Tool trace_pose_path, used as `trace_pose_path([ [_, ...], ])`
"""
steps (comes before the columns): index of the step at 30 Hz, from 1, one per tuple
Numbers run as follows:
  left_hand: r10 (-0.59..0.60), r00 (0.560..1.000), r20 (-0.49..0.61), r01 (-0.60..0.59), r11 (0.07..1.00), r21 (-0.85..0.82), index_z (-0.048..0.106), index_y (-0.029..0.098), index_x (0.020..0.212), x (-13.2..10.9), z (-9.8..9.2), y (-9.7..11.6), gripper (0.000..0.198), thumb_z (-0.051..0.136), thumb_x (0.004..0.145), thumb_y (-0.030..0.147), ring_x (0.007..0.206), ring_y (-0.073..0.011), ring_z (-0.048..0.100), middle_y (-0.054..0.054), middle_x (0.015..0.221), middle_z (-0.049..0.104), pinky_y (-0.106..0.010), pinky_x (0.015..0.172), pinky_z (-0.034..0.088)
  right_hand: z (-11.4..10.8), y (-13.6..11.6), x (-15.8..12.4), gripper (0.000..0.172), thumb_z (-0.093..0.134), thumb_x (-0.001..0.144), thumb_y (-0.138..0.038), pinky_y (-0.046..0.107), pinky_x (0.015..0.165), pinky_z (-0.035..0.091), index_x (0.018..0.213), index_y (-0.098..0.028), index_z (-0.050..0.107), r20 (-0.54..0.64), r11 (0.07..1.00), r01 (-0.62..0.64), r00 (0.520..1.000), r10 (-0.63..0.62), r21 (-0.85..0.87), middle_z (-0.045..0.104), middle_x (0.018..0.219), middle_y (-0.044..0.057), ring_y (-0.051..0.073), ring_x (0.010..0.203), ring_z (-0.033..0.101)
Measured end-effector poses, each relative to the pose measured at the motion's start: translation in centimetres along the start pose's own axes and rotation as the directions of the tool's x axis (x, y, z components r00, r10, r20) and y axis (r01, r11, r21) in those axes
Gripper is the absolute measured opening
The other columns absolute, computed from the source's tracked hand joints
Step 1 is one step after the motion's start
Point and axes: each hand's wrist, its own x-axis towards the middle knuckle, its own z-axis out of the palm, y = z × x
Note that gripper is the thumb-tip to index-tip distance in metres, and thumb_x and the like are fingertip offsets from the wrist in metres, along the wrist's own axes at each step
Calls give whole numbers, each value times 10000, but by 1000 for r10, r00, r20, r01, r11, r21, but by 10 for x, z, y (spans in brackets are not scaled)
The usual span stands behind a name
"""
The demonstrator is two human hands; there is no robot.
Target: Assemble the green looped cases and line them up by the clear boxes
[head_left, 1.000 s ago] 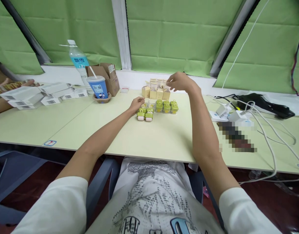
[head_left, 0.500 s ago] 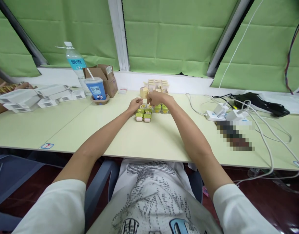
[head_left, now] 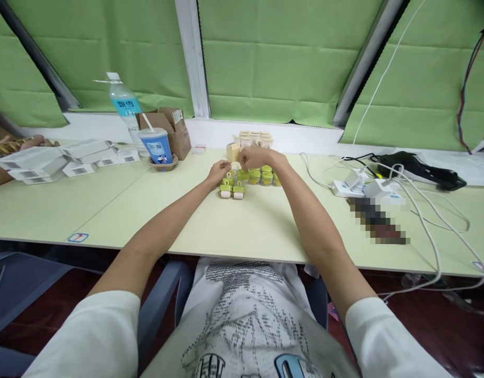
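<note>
Several small green-and-white trinkets (head_left: 233,191) with loop tops stand in rows on the pale green table (head_left: 242,226). My left hand (head_left: 218,171) rests with curled fingers at the left end of the rows, touching one. My right hand (head_left: 256,156) hovers just behind them, fingers pinched together over a trinket; what it grips is too small to make out. Small cream boxes (head_left: 233,151) and white jars (head_left: 254,139) stand just behind my hands.
A blue paper cup (head_left: 156,146) with straw, a water bottle (head_left: 124,108) and a cardboard box (head_left: 174,129) stand at the back left. White flat boxes (head_left: 48,160) lie far left beside another person's arm (head_left: 1,173). Chargers and cables (head_left: 378,186) sprawl at right.
My right hand came down from the cream boxes at the back to the rows of trinkets and now sits close to my left hand. The left hand has barely moved.
</note>
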Motion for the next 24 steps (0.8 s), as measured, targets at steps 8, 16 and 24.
trace_pose_path([
  [8, 0, 998, -56, -5, 997, -75, 774, 152, 1105, 1, 2, -1, 198, 817, 923, 215, 1154, -243, 743, -85, 1157, 815, -436, 1130, 576, 1, 20, 10, 139, 602, 985, -137, 381, 797, 700, 1098, -219, 609, -380, 897, 27, 911, 159, 440, 771, 1057, 86, 220, 935, 743],
  [16, -3, 998, -61, -1, 998, -66, 771, 150, 1165, 2, 2, -1, 241, 818, 962, 271, 1172, -249, 748, -93, 1205, 799, -460, 1125, 596, 51, 37, 37, 231, 538, 976, -148, 440, 1030, 575, 1181, -191, 634, -373, 941, -72, 906, 200, 331, 780, 1125, 138, 292, 1070, 688],
  [24, 1, 999, -54, -4, 998, -59, 755, 156, 1194, 0, 2, -1, 262, 805, 999, 323, 1175, -243, 737, -90, 1230, 779, -465, 1105, 613, 72, 49, 40, 343, 480, 1012, -153, 430, 980, 513, 1317, -163, 636, -328, 978, -129, 928, 177, 163, 780, 1165, 175, 349, 1133, 661],
])
